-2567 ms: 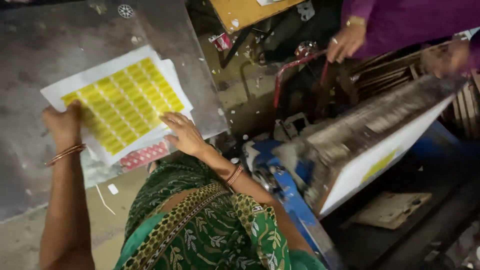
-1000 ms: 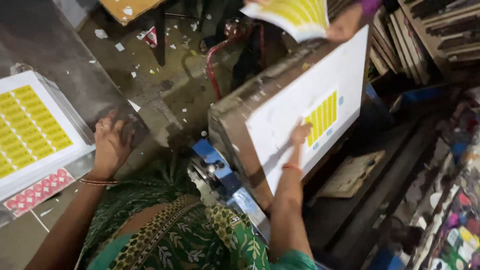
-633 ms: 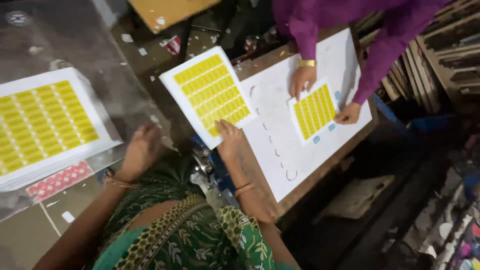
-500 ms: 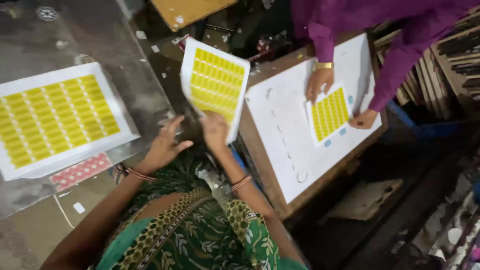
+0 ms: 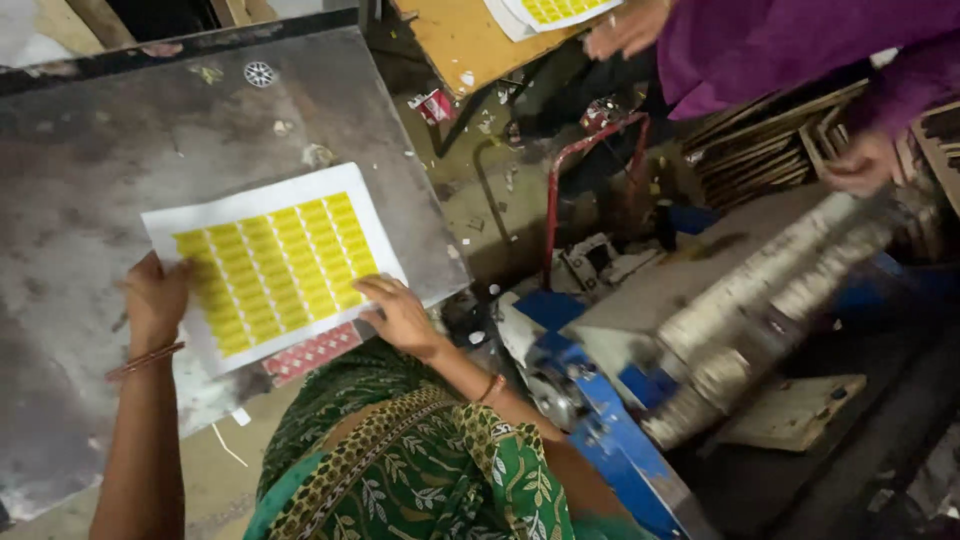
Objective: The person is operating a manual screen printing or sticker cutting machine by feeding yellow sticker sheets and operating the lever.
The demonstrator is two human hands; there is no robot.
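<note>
A white sheet printed with rows of yellow labels (image 5: 275,265) lies on top of a stack on the grey metal table (image 5: 90,150). My left hand (image 5: 155,298) holds the sheet's left edge, thumb on the paper. My right hand (image 5: 398,313) rests with fingers spread on the sheet's lower right corner. A red patterned sheet (image 5: 312,352) peeks out from under the stack at its near edge.
A press with a blue frame (image 5: 610,430) and a moving, blurred platen (image 5: 770,300) stands to my right. A person in a purple sleeve (image 5: 760,45) reaches over it, one hand (image 5: 625,30) near more yellow sheets on an orange board (image 5: 470,35). Paper scraps litter the floor.
My right hand carried a yellow-label sheet from the press platen over to the table stack. Both hands now press it flat. The platen has swung closed and blurs.
</note>
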